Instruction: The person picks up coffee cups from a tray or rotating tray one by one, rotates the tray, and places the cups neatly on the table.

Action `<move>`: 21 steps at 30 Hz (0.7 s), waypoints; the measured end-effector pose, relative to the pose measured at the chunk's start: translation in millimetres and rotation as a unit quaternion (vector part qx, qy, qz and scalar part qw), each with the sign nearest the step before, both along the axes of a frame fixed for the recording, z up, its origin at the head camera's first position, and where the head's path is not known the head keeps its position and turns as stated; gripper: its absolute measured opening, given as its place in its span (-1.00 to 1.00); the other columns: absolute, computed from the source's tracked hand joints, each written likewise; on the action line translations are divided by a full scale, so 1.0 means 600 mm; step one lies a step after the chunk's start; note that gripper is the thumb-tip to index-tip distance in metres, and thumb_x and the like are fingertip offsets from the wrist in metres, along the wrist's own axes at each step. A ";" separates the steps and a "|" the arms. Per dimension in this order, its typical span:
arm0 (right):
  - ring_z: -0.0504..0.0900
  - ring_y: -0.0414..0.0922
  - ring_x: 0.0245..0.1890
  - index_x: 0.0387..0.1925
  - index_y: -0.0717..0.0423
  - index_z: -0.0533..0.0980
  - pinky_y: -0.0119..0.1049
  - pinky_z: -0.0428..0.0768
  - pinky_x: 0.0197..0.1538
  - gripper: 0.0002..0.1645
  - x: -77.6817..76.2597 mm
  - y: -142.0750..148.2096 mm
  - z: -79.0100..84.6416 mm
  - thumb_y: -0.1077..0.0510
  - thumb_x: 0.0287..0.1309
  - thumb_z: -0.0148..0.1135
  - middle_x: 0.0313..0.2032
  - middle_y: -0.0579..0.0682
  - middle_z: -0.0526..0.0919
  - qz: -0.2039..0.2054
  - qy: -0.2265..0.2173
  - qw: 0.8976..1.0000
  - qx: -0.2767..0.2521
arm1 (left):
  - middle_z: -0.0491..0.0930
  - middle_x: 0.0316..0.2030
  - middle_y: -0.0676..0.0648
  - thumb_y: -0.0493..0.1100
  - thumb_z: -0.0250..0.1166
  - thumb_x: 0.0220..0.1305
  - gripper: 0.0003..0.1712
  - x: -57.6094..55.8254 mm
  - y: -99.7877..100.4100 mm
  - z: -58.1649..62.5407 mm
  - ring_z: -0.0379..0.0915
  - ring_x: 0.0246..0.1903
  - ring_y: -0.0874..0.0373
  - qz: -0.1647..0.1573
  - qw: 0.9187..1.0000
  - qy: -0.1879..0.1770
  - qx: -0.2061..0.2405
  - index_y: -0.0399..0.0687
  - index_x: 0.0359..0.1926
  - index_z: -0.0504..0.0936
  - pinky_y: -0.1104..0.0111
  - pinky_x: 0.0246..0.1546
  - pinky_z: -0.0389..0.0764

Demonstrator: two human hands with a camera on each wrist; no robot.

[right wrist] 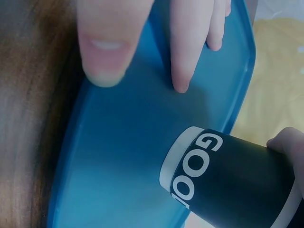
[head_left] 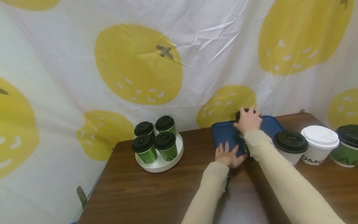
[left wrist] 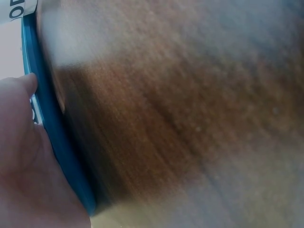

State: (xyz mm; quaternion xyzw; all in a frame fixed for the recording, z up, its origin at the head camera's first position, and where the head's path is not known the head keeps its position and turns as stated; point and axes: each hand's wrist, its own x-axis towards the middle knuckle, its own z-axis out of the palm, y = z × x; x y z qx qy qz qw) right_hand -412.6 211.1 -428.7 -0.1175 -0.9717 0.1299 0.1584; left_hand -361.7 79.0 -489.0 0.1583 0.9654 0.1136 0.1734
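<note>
My right hand [head_left: 249, 119] grips the black lid [head_left: 238, 116] of a takeaway coffee cup from above, at the back of the blue tray [head_left: 223, 133]. In the right wrist view, the dark cup [right wrist: 228, 171] has a white base band and white lettering, and a fingertip [right wrist: 285, 142] lies on its side. My left hand [head_left: 229, 157], fingers spread and straight, reaches over the tray's front edge. Its fingers [right wrist: 190, 47] extend above the tray floor. The left wrist view has this hand [left wrist: 23, 156] right against the blue rim [left wrist: 57, 128].
Left of the tray, a round white tray [head_left: 158, 169] carries several green cups [head_left: 169, 154] with black lids. To the right stand a white cup with a black lid [head_left: 291, 141], a white-lidded cup [head_left: 318, 144] and a green cup [head_left: 348, 152]. A lemon-print cloth [head_left: 195, 62] hangs behind the table [head_left: 126, 186].
</note>
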 end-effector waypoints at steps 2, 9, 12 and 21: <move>0.38 0.63 0.15 0.49 0.20 0.21 0.37 0.63 0.00 -0.03 0.003 -0.002 -0.001 -0.15 0.25 0.41 0.30 0.61 0.25 0.001 0.002 1.000 0.002 | -0.20 0.70 0.10 0.51 -0.13 0.46 -0.26 0.006 -0.003 0.006 -0.36 0.70 -0.01 0.001 1.000 -0.001 0.007 0.68 0.59 0.04 0.12 0.69 -0.21; 0.38 0.60 0.15 0.49 0.16 0.24 0.32 0.66 -0.04 -0.03 0.014 -0.010 -0.005 -0.14 0.22 0.44 0.32 0.57 0.26 0.008 0.011 1.000 0.004 | -0.19 0.70 0.08 0.52 -0.14 0.46 -0.24 0.008 -0.006 0.008 -0.36 0.70 -0.02 -0.004 1.000 0.002 0.011 0.63 0.60 0.05 0.12 0.69 -0.21; 0.37 0.61 0.17 0.50 0.16 0.23 0.33 0.66 -0.02 -0.03 0.019 -0.014 -0.003 -0.13 0.23 0.43 0.32 0.56 0.25 0.013 0.009 1.000 0.001 | -0.23 0.70 0.08 0.54 -0.16 0.45 -0.23 -0.007 -0.003 -0.008 -0.39 0.70 -0.03 -0.007 1.000 0.004 0.002 0.66 0.60 0.02 0.10 0.69 -0.23; 0.33 0.64 0.25 0.52 0.12 0.24 0.34 0.67 -0.03 -0.03 0.029 -0.020 -0.006 -0.13 0.23 0.43 0.37 0.55 0.22 0.023 0.014 1.000 -0.002 | -0.28 0.70 0.07 0.54 -0.15 0.44 -0.22 -0.015 0.003 -0.013 -0.44 0.70 -0.06 -0.010 1.000 -0.008 -0.001 0.67 0.60 -0.02 0.08 0.69 -0.26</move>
